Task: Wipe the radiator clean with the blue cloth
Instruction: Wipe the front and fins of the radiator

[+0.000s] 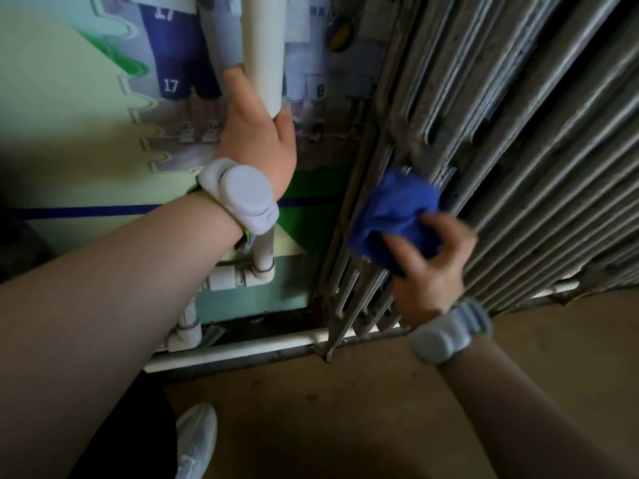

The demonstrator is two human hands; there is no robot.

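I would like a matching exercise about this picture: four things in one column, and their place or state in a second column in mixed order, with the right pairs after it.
Things:
1. blue cloth
2. left hand
3. white pipe
4. white shoe

Places or states:
A. on the brown floor at the bottom edge
B. bunched, pressed against the radiator fins by the right hand
C. upright in front of the wall poster
D. grips the pipe

Pairs: 1-B, 2-D, 3-C, 4-A

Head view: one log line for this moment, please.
phase: wiping | right hand: grips blue cloth against radiator fins | left hand: holds white pipe
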